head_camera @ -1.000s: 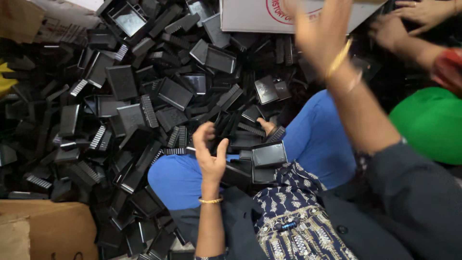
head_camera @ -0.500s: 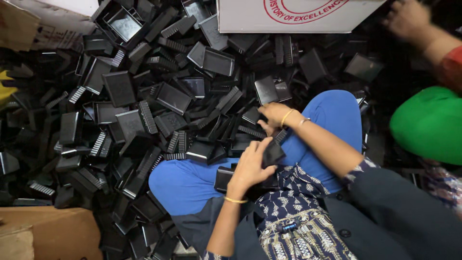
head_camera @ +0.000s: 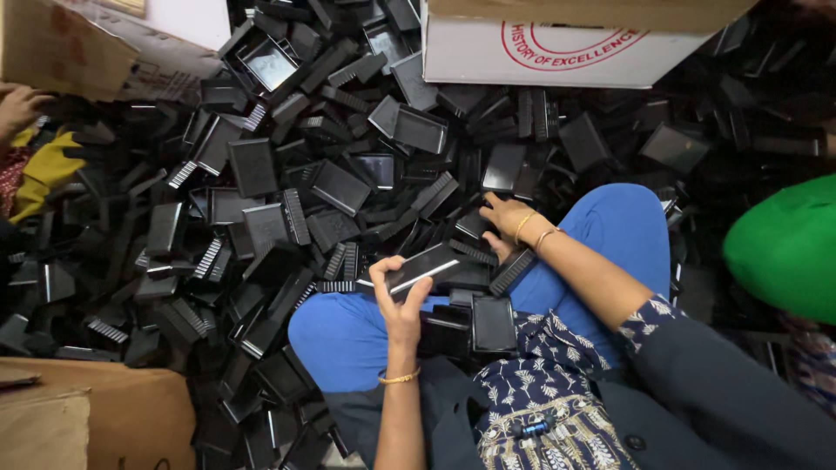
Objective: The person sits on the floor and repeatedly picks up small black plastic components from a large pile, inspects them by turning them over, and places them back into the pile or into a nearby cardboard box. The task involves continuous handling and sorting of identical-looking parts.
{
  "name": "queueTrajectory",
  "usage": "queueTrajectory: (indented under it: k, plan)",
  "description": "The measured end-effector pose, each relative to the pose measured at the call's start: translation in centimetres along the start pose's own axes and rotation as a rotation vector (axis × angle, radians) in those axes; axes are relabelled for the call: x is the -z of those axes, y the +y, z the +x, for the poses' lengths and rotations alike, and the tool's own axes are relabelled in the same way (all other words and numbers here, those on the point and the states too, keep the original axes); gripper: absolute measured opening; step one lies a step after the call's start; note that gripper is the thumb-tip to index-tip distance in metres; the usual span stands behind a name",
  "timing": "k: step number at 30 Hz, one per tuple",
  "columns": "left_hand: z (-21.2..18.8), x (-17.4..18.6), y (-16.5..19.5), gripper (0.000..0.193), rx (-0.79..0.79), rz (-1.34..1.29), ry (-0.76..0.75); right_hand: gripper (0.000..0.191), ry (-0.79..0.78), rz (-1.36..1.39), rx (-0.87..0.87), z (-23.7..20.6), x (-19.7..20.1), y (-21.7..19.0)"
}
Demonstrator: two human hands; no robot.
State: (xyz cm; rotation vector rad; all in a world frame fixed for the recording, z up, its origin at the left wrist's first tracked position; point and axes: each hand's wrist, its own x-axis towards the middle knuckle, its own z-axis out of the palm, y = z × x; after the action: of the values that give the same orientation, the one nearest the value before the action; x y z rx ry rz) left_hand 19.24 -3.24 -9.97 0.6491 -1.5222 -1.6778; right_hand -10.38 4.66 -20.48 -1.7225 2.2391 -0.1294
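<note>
Head view: my left hand has its grip closed round a flat black case above my lap. Right hand rests loose-fingered on the black pile, holding nothing I can tell. Case looks light, stiff, slick; hold its long edges.

Black plastic trays, blue trousers, navy floral-print tunic, white-and-red box, green cloth.

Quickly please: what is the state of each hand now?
Left hand: closed around a flat black plastic piece.
Right hand: resting on the black pieces pile; grip cannot be told.
</note>
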Motion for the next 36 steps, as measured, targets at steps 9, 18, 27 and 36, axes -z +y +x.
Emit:
queueTrajectory:
  k: [9,18,27,36]
  plan:
    - [-0.4,1.5,-2.5,0.043,0.001,-0.102,0.105,0.069,0.577,-0.11,-0.232,1.8,3.2,-0.2]
    - [-0.8,2.1,-2.5,0.035,0.053,-0.438,0.125,0.075,0.55,0.178,-0.509,2.5,2.6,1.0]
    - [0.3,2.0,-4.0,0.02,0.009,-0.457,0.165,0.082,0.514,0.408,-0.58,2.9,3.1,1.2]
    - [1.7,-0.5,-2.1,0.04,0.086,-0.253,0.125,0.026,0.453,2.053,0.094,-2.2,3.2,-2.2]
